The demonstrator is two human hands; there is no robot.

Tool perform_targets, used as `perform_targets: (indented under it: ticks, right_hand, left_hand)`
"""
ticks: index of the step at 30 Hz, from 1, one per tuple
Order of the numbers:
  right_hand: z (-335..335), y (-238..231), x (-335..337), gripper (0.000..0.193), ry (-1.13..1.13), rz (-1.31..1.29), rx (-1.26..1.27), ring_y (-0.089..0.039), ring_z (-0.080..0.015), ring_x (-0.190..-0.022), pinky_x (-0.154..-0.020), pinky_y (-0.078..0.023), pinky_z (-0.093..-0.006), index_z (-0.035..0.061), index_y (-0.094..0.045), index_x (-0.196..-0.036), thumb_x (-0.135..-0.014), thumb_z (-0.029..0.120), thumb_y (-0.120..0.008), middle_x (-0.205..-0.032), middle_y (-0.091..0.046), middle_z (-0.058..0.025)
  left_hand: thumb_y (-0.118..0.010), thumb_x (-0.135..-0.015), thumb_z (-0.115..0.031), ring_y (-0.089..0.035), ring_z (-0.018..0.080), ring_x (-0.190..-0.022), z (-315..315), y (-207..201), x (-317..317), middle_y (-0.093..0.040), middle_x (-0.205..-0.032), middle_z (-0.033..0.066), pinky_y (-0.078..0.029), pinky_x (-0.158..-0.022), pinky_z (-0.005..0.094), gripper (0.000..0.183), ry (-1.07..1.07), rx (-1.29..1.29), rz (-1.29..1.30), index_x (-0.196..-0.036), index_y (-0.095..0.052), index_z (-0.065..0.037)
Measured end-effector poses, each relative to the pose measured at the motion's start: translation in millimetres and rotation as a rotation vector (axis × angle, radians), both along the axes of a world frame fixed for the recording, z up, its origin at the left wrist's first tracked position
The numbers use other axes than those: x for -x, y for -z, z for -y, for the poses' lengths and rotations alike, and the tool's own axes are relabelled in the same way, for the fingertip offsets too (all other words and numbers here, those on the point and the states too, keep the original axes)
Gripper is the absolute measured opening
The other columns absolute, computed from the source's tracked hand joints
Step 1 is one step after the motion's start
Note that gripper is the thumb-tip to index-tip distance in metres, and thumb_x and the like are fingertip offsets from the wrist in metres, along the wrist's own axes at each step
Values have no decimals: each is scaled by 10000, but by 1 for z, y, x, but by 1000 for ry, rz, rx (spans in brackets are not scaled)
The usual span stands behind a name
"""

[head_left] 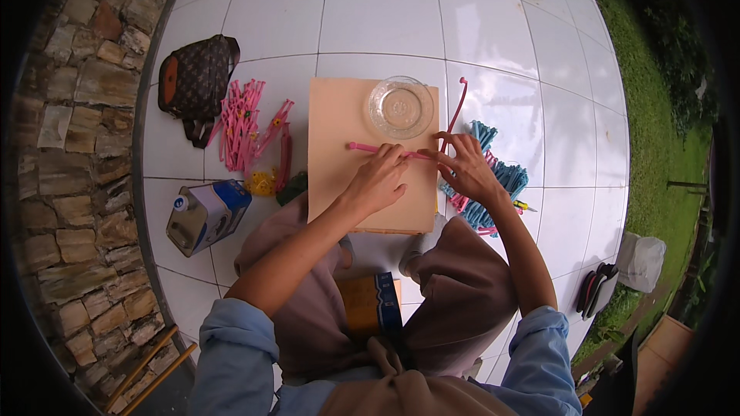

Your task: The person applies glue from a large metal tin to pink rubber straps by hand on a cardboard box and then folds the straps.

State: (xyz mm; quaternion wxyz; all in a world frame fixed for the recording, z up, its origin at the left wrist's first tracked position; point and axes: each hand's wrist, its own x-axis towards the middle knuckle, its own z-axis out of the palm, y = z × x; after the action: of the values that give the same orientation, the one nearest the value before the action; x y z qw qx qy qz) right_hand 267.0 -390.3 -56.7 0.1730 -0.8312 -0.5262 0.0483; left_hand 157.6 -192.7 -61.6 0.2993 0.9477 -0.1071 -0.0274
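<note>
A thin pink strip with a knobbed end lies across a tan board in front of me. My left hand is closed over the strip, fingertips pressed on it. At its right end, my right hand pinches the pink material. From those fingers a darker pink length with a small knob rises past the board's right edge. Whether both lengths are one piece I cannot tell, as my fingers cover the join. A clear glass dish rests on the board's far right corner, just beyond my hands.
Left of the board lie a heap of pink strips, a brown patterned bag, a yellow item and a metal can. Bundled blue strips lie right, beside a yellow-handled tool. A box sits between my legs.
</note>
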Motion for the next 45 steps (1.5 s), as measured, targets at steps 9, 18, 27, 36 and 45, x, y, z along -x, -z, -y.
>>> perform_targets:
  ticks: [9,18,27,36,45]
  right_hand:
    - [-4,-5,3,423,-13,64,57,-452,-271,-1039,-940,-346,-427,273,-570,-1157,-763,126,-619,-1214,-445,-91]
    - [-3,0,1,447,31,23,48,-437,-296,-1063,-965,-321,-452,295,-539,-1197,-779,146,-596,-1197,-454,-87]
    - [-13,45,6,566,514,-561,-541,-585,-190,-841,-652,-529,-267,36,-256,-1236,-774,-93,-556,-1065,-460,-171]
    - [-3,-17,33,594,544,-829,-587,-617,-183,-753,-650,-540,-279,54,-223,-1224,-769,-105,-571,-845,-573,-133]
    - [-8,-244,79,702,328,-630,-735,-636,-190,-752,-665,-556,-308,50,-145,-1265,-771,-50,-634,-843,-586,-144]
  left_hand:
    - [-668,-677,-133,-458,242,-1059,1,-1,-1,-488,-1060,112,-446,-886,337,450,3,-3,7,-1077,-564,43]
    - [-667,-679,-135,-456,241,-1062,0,0,-2,-484,-1060,108,-446,-885,335,447,0,6,11,-1077,-566,41]
    - [-653,-690,-127,-457,233,-1060,4,-2,-1,-476,-1053,104,-461,-859,333,442,-3,-10,9,-1092,-564,33]
    - [-602,-734,-73,-492,252,-959,7,-20,24,-474,-1005,106,-446,-844,369,329,-114,46,226,-1043,-506,-17]
    - [-678,-677,-25,-488,181,-958,-11,-145,54,-489,-964,-6,-386,-877,394,438,60,-27,1036,-1028,-498,-217]
